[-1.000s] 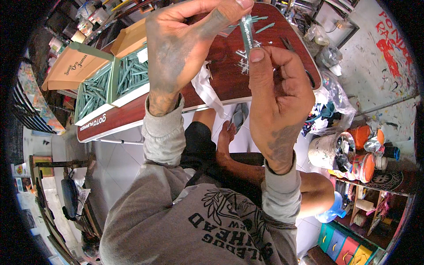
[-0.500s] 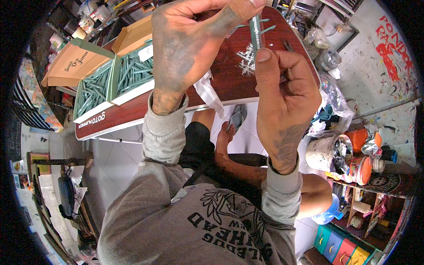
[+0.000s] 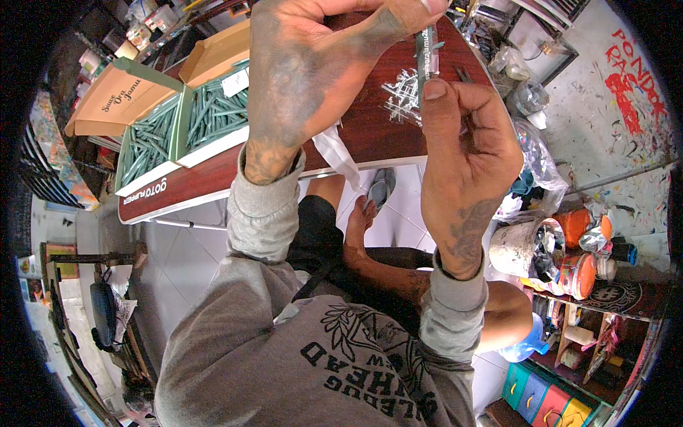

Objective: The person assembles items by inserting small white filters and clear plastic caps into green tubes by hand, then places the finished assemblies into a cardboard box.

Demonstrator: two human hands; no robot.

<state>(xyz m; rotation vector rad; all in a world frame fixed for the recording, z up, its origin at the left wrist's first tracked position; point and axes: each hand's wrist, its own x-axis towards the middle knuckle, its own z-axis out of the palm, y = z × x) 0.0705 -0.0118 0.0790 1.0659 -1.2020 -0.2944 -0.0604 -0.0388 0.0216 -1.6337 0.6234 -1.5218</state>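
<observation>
Over the table, a slim dark green stick [image 3: 427,55] with white print is held upright between my two hands. At its upper end, my left hand [image 3: 302,78] has thumb and fingers closed in a pinch, with the tips partly cut off by the top edge. Lower down the stick, my right hand [image 3: 466,153] grips it between thumb and curled fingers. Beyond them lies a small heap of thin clear and white slivers [image 3: 403,96]. Left of my left hand stand open green-and-white boxes [image 3: 213,147] full of similar green sticks [image 3: 151,135].
The dark red table [image 3: 370,146] has a white ribbon-like strip [image 3: 337,155] hanging over its near edge. At right are a paint-stained bucket [image 3: 509,245], orange containers [image 3: 573,228] and clear plastic bags [image 3: 544,160]. Coloured drawers [image 3: 533,398] stand at lower right.
Both hands have shifted slightly to the right with the stick, which stays gripped between them. The view has moved a little; the boxes look unchanged.
</observation>
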